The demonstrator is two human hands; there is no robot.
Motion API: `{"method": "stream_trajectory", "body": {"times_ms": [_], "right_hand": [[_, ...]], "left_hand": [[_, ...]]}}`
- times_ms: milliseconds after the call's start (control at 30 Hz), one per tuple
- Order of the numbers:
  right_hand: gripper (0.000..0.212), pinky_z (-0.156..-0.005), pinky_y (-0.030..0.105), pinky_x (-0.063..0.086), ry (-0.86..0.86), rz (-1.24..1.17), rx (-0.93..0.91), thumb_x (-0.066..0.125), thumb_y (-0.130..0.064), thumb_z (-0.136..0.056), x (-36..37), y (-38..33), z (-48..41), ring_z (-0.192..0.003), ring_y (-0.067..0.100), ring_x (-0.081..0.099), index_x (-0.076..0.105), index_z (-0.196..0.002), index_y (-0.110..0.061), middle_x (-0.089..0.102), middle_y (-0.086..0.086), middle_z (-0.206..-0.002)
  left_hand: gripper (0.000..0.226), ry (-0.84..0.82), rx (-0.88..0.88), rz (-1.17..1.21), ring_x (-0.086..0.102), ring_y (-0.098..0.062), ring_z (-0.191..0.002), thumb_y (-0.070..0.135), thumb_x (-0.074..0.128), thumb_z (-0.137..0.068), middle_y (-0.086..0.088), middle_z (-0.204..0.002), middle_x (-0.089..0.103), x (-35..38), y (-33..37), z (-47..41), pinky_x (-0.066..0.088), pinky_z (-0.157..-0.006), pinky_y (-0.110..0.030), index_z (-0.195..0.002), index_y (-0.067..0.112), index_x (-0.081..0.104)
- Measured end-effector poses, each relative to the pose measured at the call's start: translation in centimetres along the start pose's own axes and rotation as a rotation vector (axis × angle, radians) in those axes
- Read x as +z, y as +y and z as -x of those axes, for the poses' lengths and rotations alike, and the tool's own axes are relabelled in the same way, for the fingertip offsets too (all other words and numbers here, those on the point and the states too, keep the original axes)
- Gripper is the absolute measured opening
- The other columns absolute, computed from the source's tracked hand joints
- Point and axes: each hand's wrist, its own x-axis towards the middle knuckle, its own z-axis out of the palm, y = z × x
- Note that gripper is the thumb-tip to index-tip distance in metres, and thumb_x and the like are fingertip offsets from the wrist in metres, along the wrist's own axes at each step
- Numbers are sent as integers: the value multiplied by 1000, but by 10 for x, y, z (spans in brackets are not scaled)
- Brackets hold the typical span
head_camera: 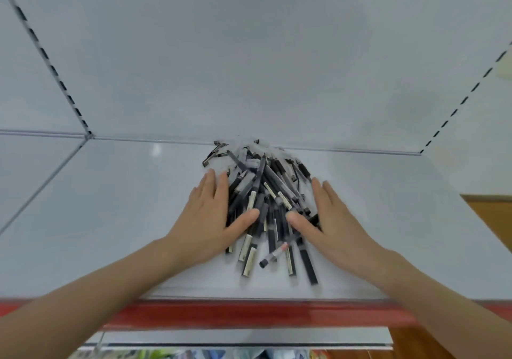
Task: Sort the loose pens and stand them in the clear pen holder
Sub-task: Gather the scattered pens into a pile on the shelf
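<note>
A white shelf (110,220) fills the lower half of the view, backed by a white panel (249,67) with a black-slotted upright (47,56) at the far left corner and another at the far right. A red strip (249,314) runs along the shelf's front edge.

The pile of pens (266,192) lies in the middle of the shelf, reaching from the back edge, where it touches the panel, to near the front edge. Most are dark-barrelled, some with pale labels. Their long axes run mostly front to back, fanning out a little toward the back; a few at the far left of the pile lie slanted across.

The pile sits between the two hands. The left hand (205,220) lies flat with its fingers straight against the pile's left side, its thumb stretched over the pens. The right hand (335,225) mirrors it on the right side, fingers straight, thumb resting on the pens. Neither hand grips anything.

Near the front edge a clear-barrelled pen (274,254) with a reddish inside lies slanted, its dark end toward the front left.
</note>
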Motion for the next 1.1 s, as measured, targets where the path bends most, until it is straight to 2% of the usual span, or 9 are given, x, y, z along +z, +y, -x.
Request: {"method": "stream_trajectory", "body": {"times_ms": [100,267,400,500,567,700,867,1000,1100], "right_hand": [[85,-115,29,2,82,-27,-40,30,-64,-86,11,-12,-21,-145,17,-6,-3,-148,-17,-5,7,-158],[69,-114,33,16,198,-91,-110,35,-53,-92,12,-28,-49,-143,25,12,17,-146,-15,16,9,-154],[66,-114,31,13,179,-162,-63,36,-50,-93,-8,-14,-30,-144,20,12,15,-147,-18,7,6,-157],[84,-115,30,8,53,-39,44,30,-65,-84,-16,2,2,-145,16,6,6,-148,-16,1,4,-158],[95,-114,27,2,-39,110,48,21,-71,-76,-12,3,16,-145,14,-3,1,-149,-14,-4,4,-158],[84,-116,28,-2,-14,279,-19,21,-64,-87,-3,-3,12,-145,19,0,1,-148,-10,3,7,-158],[70,-111,43,27,82,249,-116,25,-53,-93,2,-3,-32,-136,26,31,10,-147,-10,36,11,-146],[62,-109,29,25,87,-16,-153,37,-35,-97,-2,-11,-50,-137,25,31,12,-147,-9,31,10,-149],[56,-90,15,25,160,-146,-110,40,-32,-98,-6,-16,-42,-132,21,33,20,-144,-8,36,10,-145]], "left_hand": [[79,121,-5,118,2,-26,-144,60,29,-88,-17,-153,9,10,12,-16,12,-117,-45,-144,8,12],[54,222,-57,300,23,-36,-134,39,41,-92,-24,-138,31,7,23,-36,24,-111,-47,-127,0,35],[70,97,39,276,2,-19,-144,58,39,-87,-10,-152,16,-8,14,-13,15,-112,-30,-141,15,24],[108,-30,40,22,-7,-18,-145,88,22,-64,-9,-157,-1,-11,0,9,6,-118,-38,-148,25,-1],[114,-93,-4,-76,-7,-21,-145,90,14,-59,-11,-157,-6,-7,-1,13,3,-118,-37,-147,21,-10],[105,-43,-26,-75,-2,-26,-144,83,19,-72,-13,-156,-4,-1,13,6,6,-118,-42,-147,16,-10],[79,38,-99,89,-1,-29,-144,59,28,-90,-21,-154,4,3,24,-16,3,-117,-43,-148,11,2],[57,123,-52,290,21,-25,-137,44,32,-96,-13,-144,30,-6,28,-20,18,-107,-29,-139,7,27],[70,71,-28,249,5,-22,-144,55,38,-89,-11,-155,11,-10,22,-9,14,-112,-33,-144,14,22]]}}
